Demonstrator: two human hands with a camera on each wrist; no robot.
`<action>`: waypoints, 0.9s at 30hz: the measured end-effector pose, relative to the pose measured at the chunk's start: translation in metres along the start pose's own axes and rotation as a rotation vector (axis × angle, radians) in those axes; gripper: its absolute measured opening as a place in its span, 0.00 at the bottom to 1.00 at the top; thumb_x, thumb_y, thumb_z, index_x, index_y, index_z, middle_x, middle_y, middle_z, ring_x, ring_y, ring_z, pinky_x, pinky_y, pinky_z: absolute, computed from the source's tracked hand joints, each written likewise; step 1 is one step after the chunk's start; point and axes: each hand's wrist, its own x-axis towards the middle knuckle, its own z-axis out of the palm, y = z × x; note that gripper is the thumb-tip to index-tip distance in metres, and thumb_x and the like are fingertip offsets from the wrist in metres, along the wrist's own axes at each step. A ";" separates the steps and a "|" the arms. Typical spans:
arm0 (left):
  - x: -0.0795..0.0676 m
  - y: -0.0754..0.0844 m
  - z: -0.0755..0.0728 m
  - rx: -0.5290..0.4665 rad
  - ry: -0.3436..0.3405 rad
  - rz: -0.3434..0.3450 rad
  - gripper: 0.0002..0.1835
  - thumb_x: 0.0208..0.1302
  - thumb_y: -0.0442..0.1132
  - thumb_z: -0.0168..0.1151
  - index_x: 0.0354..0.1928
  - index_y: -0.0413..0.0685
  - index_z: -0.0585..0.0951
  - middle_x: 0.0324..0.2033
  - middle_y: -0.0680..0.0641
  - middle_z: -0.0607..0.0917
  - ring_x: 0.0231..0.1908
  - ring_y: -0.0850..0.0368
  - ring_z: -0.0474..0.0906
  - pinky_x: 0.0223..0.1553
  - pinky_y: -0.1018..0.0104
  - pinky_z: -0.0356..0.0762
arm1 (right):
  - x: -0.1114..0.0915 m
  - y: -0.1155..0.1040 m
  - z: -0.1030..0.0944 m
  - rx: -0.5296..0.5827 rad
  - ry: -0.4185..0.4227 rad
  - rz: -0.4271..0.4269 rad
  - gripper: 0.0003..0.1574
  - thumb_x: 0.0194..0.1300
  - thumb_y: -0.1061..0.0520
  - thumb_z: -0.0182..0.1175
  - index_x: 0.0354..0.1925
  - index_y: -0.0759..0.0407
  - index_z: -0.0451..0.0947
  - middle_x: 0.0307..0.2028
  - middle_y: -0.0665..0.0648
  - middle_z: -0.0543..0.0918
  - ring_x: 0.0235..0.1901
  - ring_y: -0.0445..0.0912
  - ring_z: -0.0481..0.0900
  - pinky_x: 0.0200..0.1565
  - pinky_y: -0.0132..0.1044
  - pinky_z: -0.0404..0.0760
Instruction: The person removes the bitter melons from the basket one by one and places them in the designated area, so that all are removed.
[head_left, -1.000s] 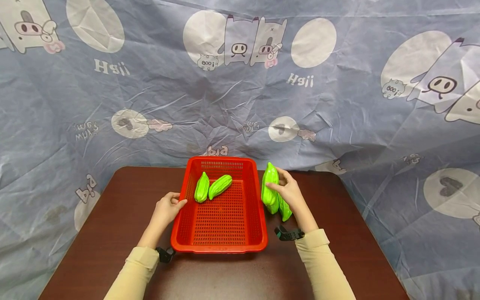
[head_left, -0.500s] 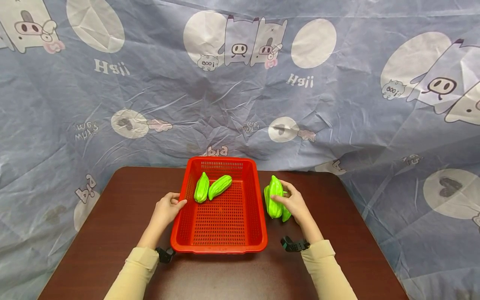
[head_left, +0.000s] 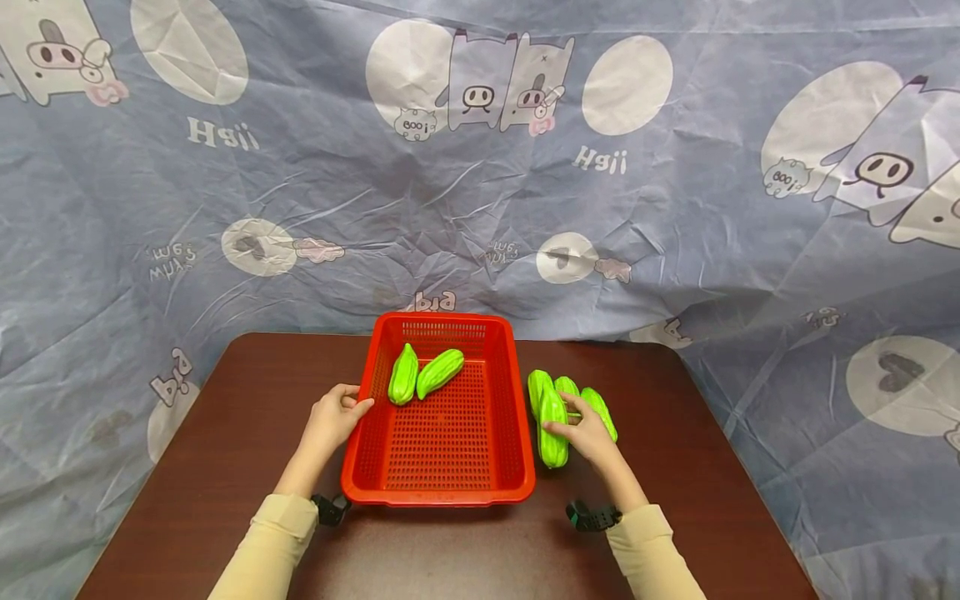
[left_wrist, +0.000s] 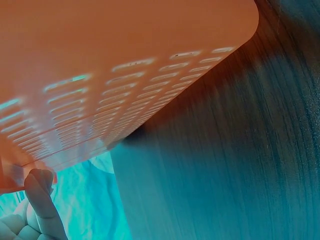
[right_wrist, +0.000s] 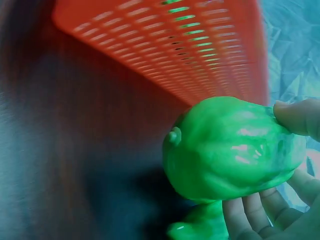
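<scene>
My left hand point(head_left: 335, 419) grips the left rim of a red plastic basket point(head_left: 438, 498), thumb over the edge; in the left wrist view its fingers meet the basket's slotted wall point(left_wrist: 135, 75). Two light green bitter melons lie inside, one upright-pointing bitter melon point(head_left: 403, 377) and one slanted bitter melon point(head_left: 441, 372). Right of the basket, my right hand point(head_left: 588, 433) holds another bitter melon point(head_left: 553, 435) between thumb and fingers; its stem end point(right_wrist: 173, 136) faces the right wrist camera. Behind and beside it lie a bitter melon point(head_left: 536, 383), a second bitter melon point(head_left: 567, 386) and a third bitter melon point(head_left: 602, 410).
The basket stands on a dark brown table point(head_left: 660, 483). A blue-grey cloth point(head_left: 480, 192) with cartoon prints hangs behind the table. Black straps with wrist cameras sit on both wrists, the right strap point(head_left: 592, 517) close to the basket's front right corner.
My right hand has moved toward the table's front with the bitter melon, away from the back. More of the bitter melons behind it now show. My left hand and the basket have stayed put.
</scene>
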 end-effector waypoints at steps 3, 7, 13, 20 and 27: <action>0.000 0.000 0.000 0.002 0.000 0.002 0.24 0.66 0.42 0.65 0.56 0.32 0.76 0.34 0.38 0.83 0.34 0.49 0.81 0.36 0.57 0.82 | -0.004 0.008 0.003 -0.031 0.007 0.002 0.48 0.56 0.56 0.71 0.70 0.64 0.64 0.58 0.70 0.73 0.52 0.59 0.76 0.42 0.36 0.78; 0.000 0.000 0.000 0.003 0.002 0.007 0.24 0.66 0.42 0.65 0.57 0.32 0.76 0.34 0.38 0.83 0.34 0.48 0.81 0.36 0.57 0.81 | -0.010 0.015 0.005 -0.083 -0.008 0.008 0.48 0.54 0.55 0.72 0.69 0.64 0.65 0.58 0.70 0.74 0.52 0.59 0.76 0.46 0.44 0.78; 0.000 0.000 -0.001 -0.001 -0.001 0.008 0.24 0.66 0.42 0.65 0.57 0.32 0.76 0.34 0.38 0.83 0.33 0.49 0.81 0.36 0.57 0.81 | -0.016 0.025 0.006 -0.129 -0.077 0.028 0.48 0.54 0.52 0.73 0.68 0.64 0.66 0.59 0.70 0.75 0.57 0.61 0.72 0.54 0.54 0.76; 0.000 0.000 -0.001 -0.003 0.001 0.001 0.24 0.66 0.42 0.65 0.57 0.32 0.76 0.34 0.38 0.83 0.33 0.49 0.81 0.35 0.58 0.81 | -0.021 0.033 0.007 -0.086 -0.115 0.060 0.46 0.54 0.53 0.73 0.67 0.66 0.67 0.54 0.69 0.78 0.50 0.56 0.79 0.46 0.46 0.81; 0.000 0.000 -0.001 -0.002 0.003 0.005 0.24 0.66 0.42 0.65 0.57 0.31 0.76 0.34 0.38 0.83 0.33 0.49 0.81 0.36 0.57 0.82 | -0.025 0.035 0.008 -0.047 -0.137 0.110 0.46 0.56 0.54 0.72 0.67 0.68 0.66 0.53 0.68 0.79 0.45 0.51 0.82 0.42 0.45 0.83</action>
